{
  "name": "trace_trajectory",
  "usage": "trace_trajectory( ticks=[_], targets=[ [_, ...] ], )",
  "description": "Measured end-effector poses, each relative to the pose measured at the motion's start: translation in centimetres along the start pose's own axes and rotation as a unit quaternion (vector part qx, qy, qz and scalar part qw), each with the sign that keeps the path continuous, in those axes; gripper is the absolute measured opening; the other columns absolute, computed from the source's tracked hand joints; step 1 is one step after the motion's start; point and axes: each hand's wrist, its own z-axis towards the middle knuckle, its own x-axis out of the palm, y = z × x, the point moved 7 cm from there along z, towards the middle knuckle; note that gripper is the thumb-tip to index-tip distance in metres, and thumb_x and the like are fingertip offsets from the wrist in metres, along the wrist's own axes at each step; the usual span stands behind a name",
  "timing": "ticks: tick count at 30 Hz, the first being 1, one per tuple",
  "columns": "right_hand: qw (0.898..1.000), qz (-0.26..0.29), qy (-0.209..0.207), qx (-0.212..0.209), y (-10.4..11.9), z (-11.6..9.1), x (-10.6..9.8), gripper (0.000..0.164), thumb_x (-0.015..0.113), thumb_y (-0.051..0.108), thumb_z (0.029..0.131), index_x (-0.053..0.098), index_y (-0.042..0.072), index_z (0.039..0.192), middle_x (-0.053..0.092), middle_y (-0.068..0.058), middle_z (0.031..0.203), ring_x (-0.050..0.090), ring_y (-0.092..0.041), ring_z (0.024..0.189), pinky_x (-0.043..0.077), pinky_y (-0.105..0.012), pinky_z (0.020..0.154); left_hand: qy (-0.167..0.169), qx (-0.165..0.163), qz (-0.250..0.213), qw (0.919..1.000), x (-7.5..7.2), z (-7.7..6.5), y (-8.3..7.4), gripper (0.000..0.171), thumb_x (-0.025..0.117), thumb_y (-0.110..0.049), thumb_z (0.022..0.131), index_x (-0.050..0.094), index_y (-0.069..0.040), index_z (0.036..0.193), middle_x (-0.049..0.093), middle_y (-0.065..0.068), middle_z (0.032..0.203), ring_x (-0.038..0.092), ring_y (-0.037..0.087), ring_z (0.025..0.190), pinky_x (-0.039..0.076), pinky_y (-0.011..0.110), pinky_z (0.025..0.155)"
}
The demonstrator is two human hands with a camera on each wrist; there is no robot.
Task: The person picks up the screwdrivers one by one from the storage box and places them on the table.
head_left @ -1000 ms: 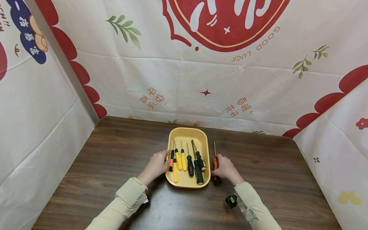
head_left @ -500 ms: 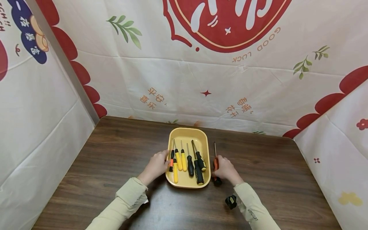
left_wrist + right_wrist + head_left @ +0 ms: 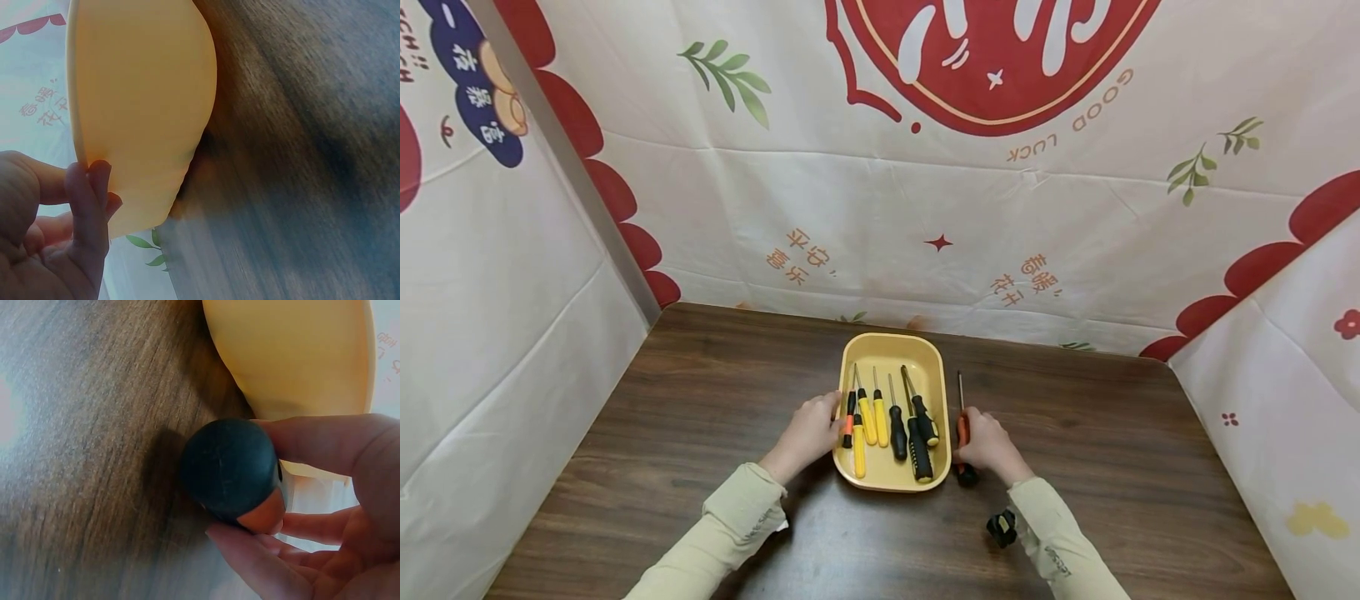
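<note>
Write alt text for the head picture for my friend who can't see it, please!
A person's right hand holds an orange-and-black screwdriver beside a yellow tray, while the left hand grips the tray's left edge. More screwdrivers, mostly with yellow or black handles, lie inside. A small black object sits by the right sleeve.

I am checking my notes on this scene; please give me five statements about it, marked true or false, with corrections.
1. The left hand holds the yellow tray. True.
2. The right hand holds an orange-and-black screwdriver. True.
3. That screwdriver lies inside the tray. False: it is beside the tray.
4. The tray contains nothing. False: several other screwdrivers lie in it.
5. A small black object lies on the table. True.
</note>
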Motion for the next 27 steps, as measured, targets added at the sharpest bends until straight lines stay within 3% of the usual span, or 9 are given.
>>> trace_trajectory(
  ticks=[9,27],
  targets=[
    [1.0,-0.005,-0.006,0.001,0.09,-0.08,-0.05,0.068,0.079,0.015,0.058,0.049,-0.006,0.115,0.053,-0.014,0.086,0.05,-0.027,0.077,0.044,-0.041,0.069,0.004,-0.005,-0.001,1.0,0.06,-0.05,0.06,0.041,0.062,-0.005,0.083,0.052,0.008,0.12,0.06,0.022,0.106,0.058,0.028,0.092,0.049,0.04,0.074],
    [1.0,-0.002,0.002,0.019,-0.06,0.16,0.47,0.064,0.076,0.015,0.061,0.047,-0.007,0.115,0.051,-0.012,0.084,0.048,-0.025,0.074,0.044,-0.038,0.064,0.011,-0.015,-0.002,0.9998,0.08,0.04,0.12,0.042,0.061,-0.006,0.084,0.051,0.008,0.122,0.059,0.023,0.108,0.058,0.028,0.092,0.049,0.039,0.074]
  ],
)
